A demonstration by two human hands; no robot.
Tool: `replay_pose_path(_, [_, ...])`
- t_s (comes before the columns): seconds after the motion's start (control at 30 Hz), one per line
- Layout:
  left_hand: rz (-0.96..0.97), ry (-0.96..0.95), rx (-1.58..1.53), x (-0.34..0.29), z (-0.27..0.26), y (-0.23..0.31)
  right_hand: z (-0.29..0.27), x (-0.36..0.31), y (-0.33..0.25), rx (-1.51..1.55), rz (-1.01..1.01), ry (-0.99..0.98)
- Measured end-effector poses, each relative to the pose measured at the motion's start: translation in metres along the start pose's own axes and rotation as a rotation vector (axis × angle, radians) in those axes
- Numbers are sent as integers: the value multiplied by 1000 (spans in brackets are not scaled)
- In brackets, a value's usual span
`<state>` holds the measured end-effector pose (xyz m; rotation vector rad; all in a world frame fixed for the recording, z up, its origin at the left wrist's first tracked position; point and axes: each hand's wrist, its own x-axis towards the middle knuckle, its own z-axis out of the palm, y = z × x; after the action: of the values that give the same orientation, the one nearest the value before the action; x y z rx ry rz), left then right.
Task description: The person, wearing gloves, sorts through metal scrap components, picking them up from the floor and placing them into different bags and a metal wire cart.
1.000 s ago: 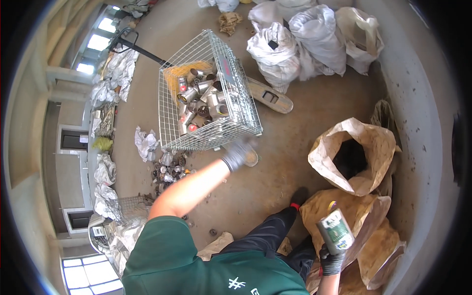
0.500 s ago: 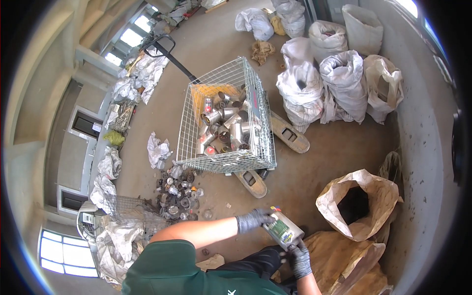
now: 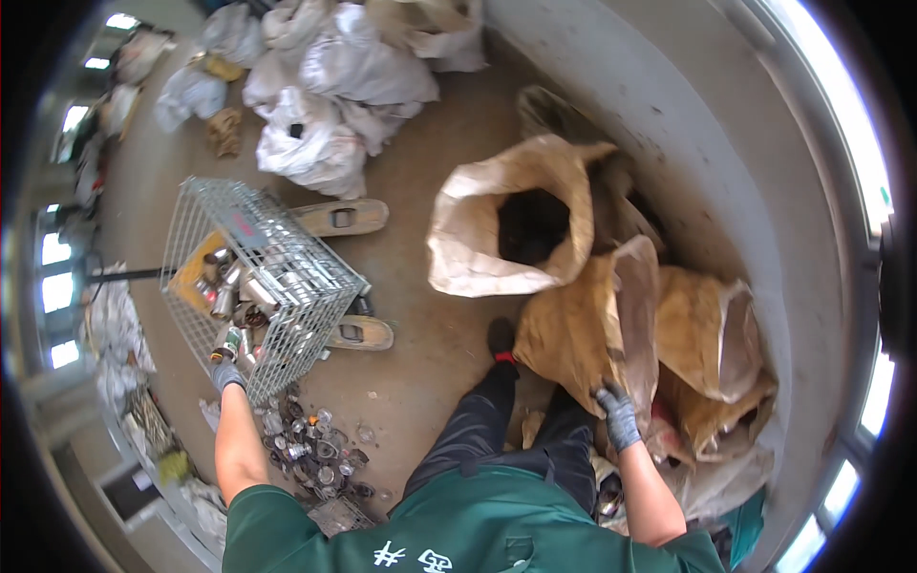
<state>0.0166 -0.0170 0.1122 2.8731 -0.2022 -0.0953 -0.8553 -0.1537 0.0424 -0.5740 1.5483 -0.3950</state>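
One green-and-white can (image 3: 232,340) grasped in left hand (image 3: 226,371) at wire cage (image 3: 296,263) | right hand (image 3: 620,417) at brown sack (image 3: 570,334), grip unclear | likely placing; next needs grip loosened

Can (image 3: 232,338), green and white — gripped in the left hand (image 3: 226,369) between eight and nine o'clock, at the wire cage (image 3: 308,275); inside or above it, not determinable. Cage at nine o'clock holds jumbled metal cans (image 3: 256,290). Brown sack (image 3: 571,320), toward four o'clock — creased, mouth facing three, right hand (image 3: 617,413) at its near edge.
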Motion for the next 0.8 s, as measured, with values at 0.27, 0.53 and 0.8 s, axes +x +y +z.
replay_pose_path(0.27, [729, -1027, 88, -355, 181, 156, -94, 2, 75, -585, -199, 941])
replay_pose_path(0.53, [530, -1200, 82, -642, 258, 363, -117, 19, 64, -368, 158, 397])
replay_pose_path(0.8, [889, -1034, 578, -661, 296, 341, -151, 81, 54, -700, 30, 301])
